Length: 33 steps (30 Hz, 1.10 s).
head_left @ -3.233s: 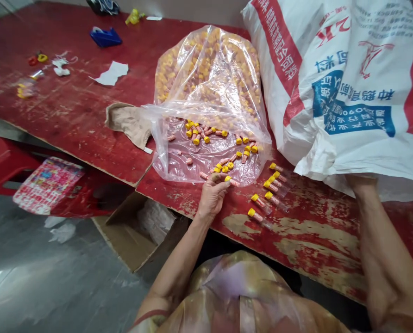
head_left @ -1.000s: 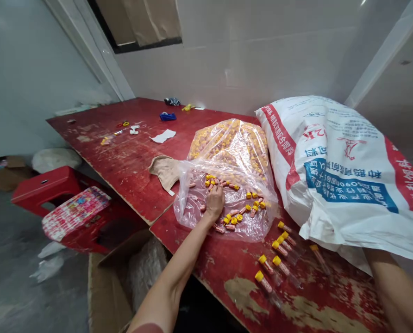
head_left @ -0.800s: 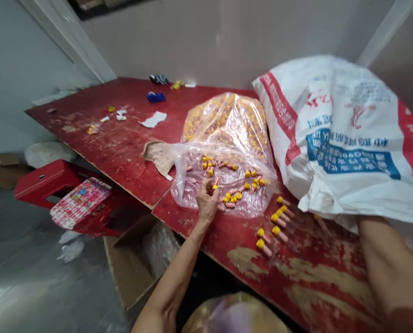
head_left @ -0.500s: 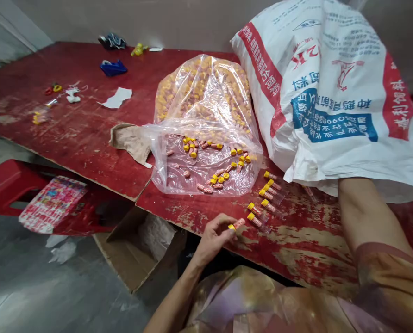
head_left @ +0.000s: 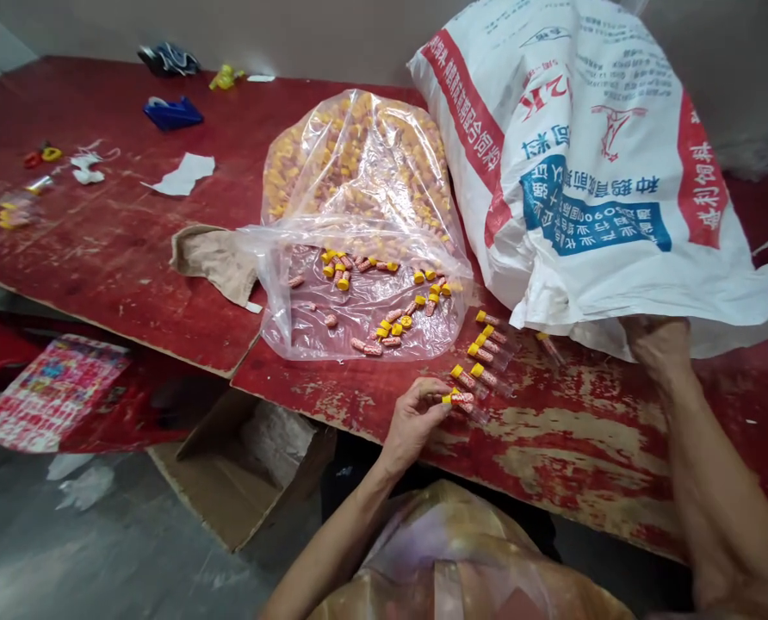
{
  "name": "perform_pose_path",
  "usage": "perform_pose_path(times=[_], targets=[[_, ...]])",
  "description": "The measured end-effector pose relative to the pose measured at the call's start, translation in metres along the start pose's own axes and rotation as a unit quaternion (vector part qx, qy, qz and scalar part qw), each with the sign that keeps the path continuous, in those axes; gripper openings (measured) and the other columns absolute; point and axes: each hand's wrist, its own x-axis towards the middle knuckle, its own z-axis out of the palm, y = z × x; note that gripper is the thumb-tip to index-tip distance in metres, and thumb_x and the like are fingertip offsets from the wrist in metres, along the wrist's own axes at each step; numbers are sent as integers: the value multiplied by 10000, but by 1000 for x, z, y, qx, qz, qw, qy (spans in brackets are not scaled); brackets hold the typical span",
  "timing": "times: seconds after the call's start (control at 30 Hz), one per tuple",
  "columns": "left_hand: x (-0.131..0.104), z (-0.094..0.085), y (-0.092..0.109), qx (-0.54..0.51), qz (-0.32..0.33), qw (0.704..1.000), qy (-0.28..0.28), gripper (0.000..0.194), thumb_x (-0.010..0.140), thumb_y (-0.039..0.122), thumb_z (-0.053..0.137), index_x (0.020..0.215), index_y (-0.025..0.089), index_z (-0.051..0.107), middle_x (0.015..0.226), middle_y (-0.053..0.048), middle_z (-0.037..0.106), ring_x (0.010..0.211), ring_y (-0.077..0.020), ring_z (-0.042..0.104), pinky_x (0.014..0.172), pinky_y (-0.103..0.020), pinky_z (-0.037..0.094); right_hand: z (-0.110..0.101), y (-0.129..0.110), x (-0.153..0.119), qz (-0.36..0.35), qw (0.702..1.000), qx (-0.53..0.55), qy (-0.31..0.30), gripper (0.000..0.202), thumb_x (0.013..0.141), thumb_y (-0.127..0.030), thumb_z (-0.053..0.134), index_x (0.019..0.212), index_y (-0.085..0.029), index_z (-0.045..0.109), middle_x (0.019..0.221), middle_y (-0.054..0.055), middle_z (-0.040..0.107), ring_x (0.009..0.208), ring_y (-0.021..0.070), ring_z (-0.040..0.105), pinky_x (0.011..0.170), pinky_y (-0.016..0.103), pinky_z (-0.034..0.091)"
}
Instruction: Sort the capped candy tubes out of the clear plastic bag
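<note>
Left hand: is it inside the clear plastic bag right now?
No. The left hand is at the table's near edge, outside the clear plastic bag, pinching a yellow-capped tube.

We can see writing only on the big white sack (head_left: 591,164) in the upper right of the frame. The writing is upside down to us. It has red bands with white Chinese signs, and a blue patch with white Chinese signs too. In the blue patch we can make out some digits that look like "0600". The rest is too hard for us to read.
</note>
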Motion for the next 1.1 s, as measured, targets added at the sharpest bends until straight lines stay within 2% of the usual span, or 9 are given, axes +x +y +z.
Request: perform_pose_path(times=[0.07,0.17,0.23,0.3,0.43,0.67,0.8,0.9,1.1], targets=[[0,4,-3,-34,-30,999,-3,204,679,267,742,850,171,688,922,-26,589,797,-122,595,727,-246,506,-7,-1,-25,4,997,-77,12,607,892,-561,431,994,-13,670,707,124,625,548,129,544,522,253,415],[-1,16,-9,-96,-75,992,-17,293,692,296,736,949,182,652,929,-25,619,736,-122,612,689,-270,523,-11,-33,-82,-26,996,-70,-39,510,908,-493,488,1241,-114,565,818,117,670,600,163,600,515,269,425],[-4,26,-11,-109,-77,991,-18,301,673,290,755,925,171,642,899,-12,621,708,-101,596,676,-245,513,-3,-66,-114,-47,995,17,-88,413,913,-479,496,1172,-164,562,794,64,669,587,152,608,517,256,455],[-8,35,-12,-104,-72,992,-25,277,650,272,775,862,155,641,827,8,605,686,-78,570,667,-209,492,9,-98,-129,-83,988,60,-113,318,922,-451,489,1044,-167,560,773,51,659,594,150,612,532,259,469],[-17,42,-9,-92,-64,994,-17,268,638,267,784,839,149,653,769,18,598,697,-72,557,682,-191,470,25,-133,-125,-167,978,73,-105,241,948,-386,451,1002,-158,511,787,46,650,625,147,623,544,250,455],[-25,33,-8,-88,-38,995,31,266,630,284,790,832,150,680,784,8,613,721,-94,570,705,-220,479,26,-147,-116,-195,965,120,-125,215,910,-355,549,991,-160,507,829,30,621,659,114,601,558,224,418],[-29,33,-12,-69,-28,997,13,216,674,277,758,846,158,705,839,-17,646,760,-120,597,746,-254,491,32,-153,-118,-200,960,143,-135,227,914,-350,546,1027,-156,506,884,50,607,726,118,601,585,219,437],[-34,37,-13,-23,11,1000,-8,166,742,261,686,874,173,733,895,-50,684,856,-159,625,827,-289,492,36,-158,-119,-198,958,160,-134,173,930,-298,518,1036,-163,496,896,60,594,767,130,593,628,227,456],[-41,37,-17,33,49,996,-68,281,862,339,536,1004,191,728,1064,-86,697,1032,-213,620,964,-362,452,37,-164,-121,-174,964,173,-105,197,930,-316,511,1045,-162,467,887,62,552,756,135,564,613,224,471]])
